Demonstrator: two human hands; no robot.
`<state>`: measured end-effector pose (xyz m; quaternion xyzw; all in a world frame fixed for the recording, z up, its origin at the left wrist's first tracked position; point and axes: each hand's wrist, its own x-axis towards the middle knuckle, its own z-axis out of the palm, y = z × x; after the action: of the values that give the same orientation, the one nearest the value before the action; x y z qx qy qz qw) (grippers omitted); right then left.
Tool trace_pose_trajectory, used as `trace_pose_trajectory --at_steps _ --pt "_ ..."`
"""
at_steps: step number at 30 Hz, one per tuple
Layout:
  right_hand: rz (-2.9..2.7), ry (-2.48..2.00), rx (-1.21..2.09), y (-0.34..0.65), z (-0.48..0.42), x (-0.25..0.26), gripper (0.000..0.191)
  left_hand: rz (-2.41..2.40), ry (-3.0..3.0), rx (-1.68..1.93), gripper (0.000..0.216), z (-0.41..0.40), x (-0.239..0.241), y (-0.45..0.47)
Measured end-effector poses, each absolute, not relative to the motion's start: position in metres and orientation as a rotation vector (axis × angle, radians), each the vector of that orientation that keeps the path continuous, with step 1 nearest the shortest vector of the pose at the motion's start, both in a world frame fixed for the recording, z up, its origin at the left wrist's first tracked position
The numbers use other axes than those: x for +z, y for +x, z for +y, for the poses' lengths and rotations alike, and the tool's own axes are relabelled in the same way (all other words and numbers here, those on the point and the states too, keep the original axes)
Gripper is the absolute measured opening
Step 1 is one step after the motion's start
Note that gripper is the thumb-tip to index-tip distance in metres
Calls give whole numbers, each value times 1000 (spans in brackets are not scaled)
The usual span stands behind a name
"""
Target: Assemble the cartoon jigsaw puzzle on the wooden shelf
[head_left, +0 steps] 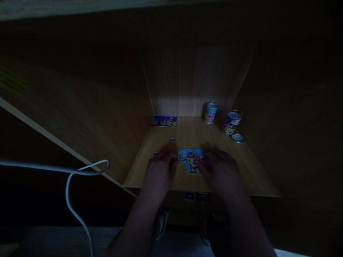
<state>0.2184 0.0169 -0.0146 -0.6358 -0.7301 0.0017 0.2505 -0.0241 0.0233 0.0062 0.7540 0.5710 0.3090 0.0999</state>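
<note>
A jigsaw puzzle [191,161] with a colourful SpongeBob cartoon picture lies flat on the wooden desktop [193,132], near its front edge. My left hand [160,167] rests at the puzzle's left edge, fingers curled against it. My right hand [219,167] lies at the right side, with its fingertips over the puzzle's right part. Dim light hides whether either hand pinches a piece. A loose puzzle piece [172,139] lies above my left hand, and another [155,152] sits just beyond its knuckles.
A printed picture card [163,121] lies at the back left. Two cartoon-printed tins [210,113] [232,122] stand at the back right, with a round metal lid [238,137] beside them. Wooden panels flank the desk. A white cable [67,192] hangs at the left.
</note>
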Motion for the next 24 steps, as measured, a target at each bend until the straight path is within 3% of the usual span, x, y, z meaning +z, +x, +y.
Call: trace_pose_trajectory --at_steps 12,24 --pt "-1993 -1742 -7 218 16 -14 45 1697 2293 869 7 23 9 -18" --pt "-1991 -1730 12 219 17 -16 44 1499 2318 994 35 19 7 -23"
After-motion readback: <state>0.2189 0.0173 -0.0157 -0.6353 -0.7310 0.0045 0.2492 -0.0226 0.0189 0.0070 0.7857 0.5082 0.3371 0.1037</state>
